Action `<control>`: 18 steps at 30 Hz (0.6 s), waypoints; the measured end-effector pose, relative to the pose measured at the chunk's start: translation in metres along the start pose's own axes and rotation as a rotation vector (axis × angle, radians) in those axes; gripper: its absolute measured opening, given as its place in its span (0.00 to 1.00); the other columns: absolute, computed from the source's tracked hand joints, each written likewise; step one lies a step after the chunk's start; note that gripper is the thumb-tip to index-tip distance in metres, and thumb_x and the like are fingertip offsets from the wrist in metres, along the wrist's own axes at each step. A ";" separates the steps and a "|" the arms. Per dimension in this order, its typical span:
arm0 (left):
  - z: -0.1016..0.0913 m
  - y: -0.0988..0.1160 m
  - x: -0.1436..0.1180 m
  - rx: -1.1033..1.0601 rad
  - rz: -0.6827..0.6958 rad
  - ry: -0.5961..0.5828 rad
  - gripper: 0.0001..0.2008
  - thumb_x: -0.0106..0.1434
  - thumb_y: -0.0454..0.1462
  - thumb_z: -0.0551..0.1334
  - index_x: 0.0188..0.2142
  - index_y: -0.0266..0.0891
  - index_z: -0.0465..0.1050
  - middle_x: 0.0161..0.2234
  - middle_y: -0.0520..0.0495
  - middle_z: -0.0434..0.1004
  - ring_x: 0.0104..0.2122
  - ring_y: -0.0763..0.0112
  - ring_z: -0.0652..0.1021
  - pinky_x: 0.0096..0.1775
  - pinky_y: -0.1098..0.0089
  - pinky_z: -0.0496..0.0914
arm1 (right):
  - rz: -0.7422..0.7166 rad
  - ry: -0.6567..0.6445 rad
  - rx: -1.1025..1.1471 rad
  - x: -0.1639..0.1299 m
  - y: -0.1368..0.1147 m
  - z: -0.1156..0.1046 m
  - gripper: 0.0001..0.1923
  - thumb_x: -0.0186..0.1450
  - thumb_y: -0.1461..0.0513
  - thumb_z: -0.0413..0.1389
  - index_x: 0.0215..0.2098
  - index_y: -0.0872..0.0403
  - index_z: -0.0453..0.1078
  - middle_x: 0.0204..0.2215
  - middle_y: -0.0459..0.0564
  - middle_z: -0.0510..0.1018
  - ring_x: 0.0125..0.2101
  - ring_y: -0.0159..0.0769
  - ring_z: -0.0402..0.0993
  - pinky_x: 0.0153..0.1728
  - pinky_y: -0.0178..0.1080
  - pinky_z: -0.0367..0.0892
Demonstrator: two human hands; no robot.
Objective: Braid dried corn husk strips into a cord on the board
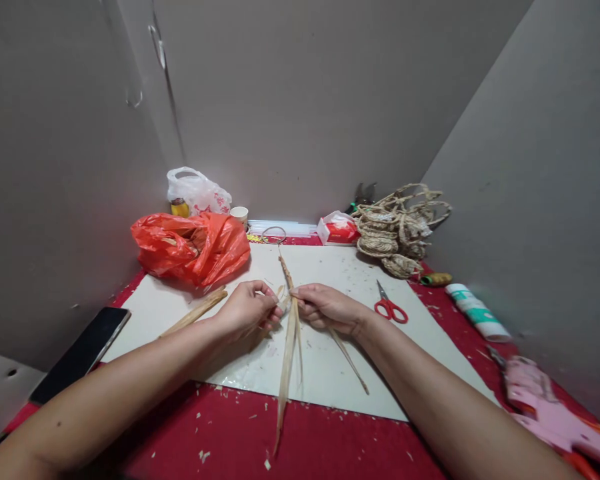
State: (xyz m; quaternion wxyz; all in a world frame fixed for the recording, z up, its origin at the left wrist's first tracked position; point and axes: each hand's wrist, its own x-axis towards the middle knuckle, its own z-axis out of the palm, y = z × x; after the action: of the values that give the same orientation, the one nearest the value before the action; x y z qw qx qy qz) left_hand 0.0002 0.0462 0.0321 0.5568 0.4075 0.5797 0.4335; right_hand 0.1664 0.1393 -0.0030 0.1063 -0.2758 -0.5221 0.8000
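Observation:
My right hand point(327, 307) pinches a bundle of dry husk strips point(289, 347) just below a thin wrapped stem point(285, 270). Long tapering strips hang from the pinch towards the table's front edge, and another narrow strip point(349, 360) slants out under that hand. Beside the bundle, my left hand point(250, 308) has its thumb and fingers closed on a short pale husk piece point(281, 300). A wire loop point(274, 235) shows past the stem's far end. Left of my left hand lies a separate folded husk point(195, 312). Red-handled scissors point(390, 308) rest to the right.
A white board point(325, 263) covers much of the red cloth point(240, 433), with scraps scattered about. Behind stand a red plastic bag point(195, 247), a paper cup point(239, 215), a tissue pack point(338, 229) and coiled straw rope point(400, 230). A pink glue gun point(545, 407) and phone point(80, 353) flank the board.

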 end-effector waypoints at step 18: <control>0.000 -0.009 0.035 -0.174 -0.069 -0.214 0.15 0.48 0.31 0.65 0.33 0.39 0.62 0.15 0.55 0.69 0.16 0.76 0.69 0.23 0.72 0.67 | 0.008 0.031 0.036 0.001 0.002 -0.004 0.20 0.60 0.50 0.57 0.23 0.55 0.57 0.13 0.33 0.49 0.13 0.19 0.36 0.13 0.27 0.35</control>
State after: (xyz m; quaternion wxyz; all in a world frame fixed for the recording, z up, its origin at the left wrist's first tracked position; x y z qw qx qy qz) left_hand -0.0010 0.0766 0.0131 0.6632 0.3815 0.4910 0.4166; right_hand 0.1687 0.1422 -0.0063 0.1160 -0.2884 -0.5049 0.8053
